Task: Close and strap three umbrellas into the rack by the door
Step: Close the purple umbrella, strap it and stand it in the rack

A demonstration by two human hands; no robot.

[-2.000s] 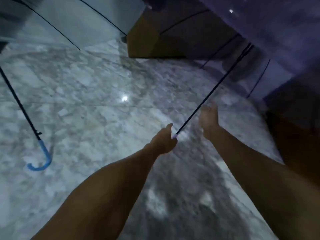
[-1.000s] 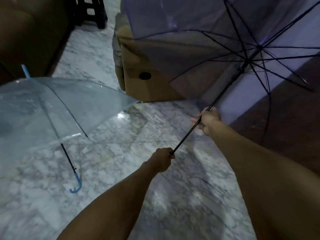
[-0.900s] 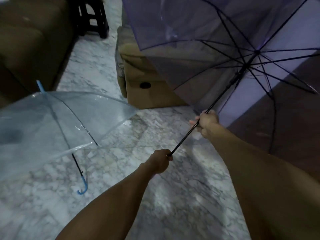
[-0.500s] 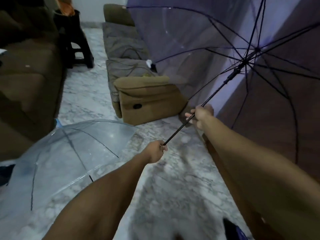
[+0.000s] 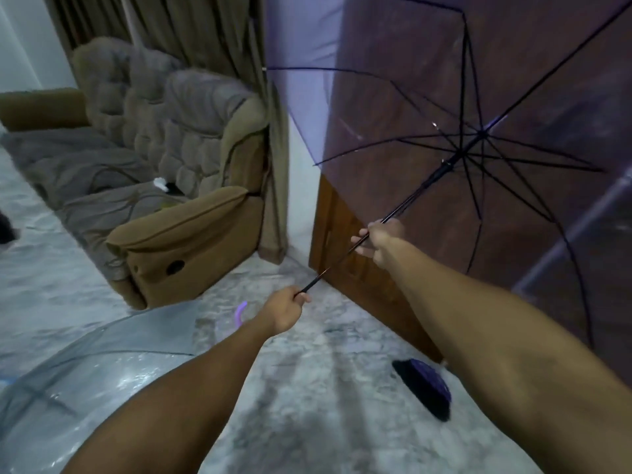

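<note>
The purple umbrella point(image 5: 393, 107) is wide open, its canopy filling the upper right of the frame in front of the wooden door point(image 5: 345, 248), and its black shaft point(image 5: 410, 195) runs on a slant from the lower centre up and to the right toward the hub where the ribs meet. Both hands sit on that shaft. The left hand point(image 5: 285, 311) is curled round the low end, near the handle, whose purple crook point(image 5: 239, 313) shows just left of the wrist. The right hand point(image 5: 379, 241) grips the shaft further up, fingers wrapped round it, between the left hand and the runner point(image 5: 441, 169). So the right hand is the nearer one to the runner, which lies up and to the right of it along the shaft, apart from the fingers. Closing, I judge, turns on that hand reaching the runner and drawing it down toward the handle. A second, clear umbrella point(image 5: 102, 364) lies open on the marble floor point(image 5: 307, 388) at lower left, well apart from both hands. No rack is in view.
</note>
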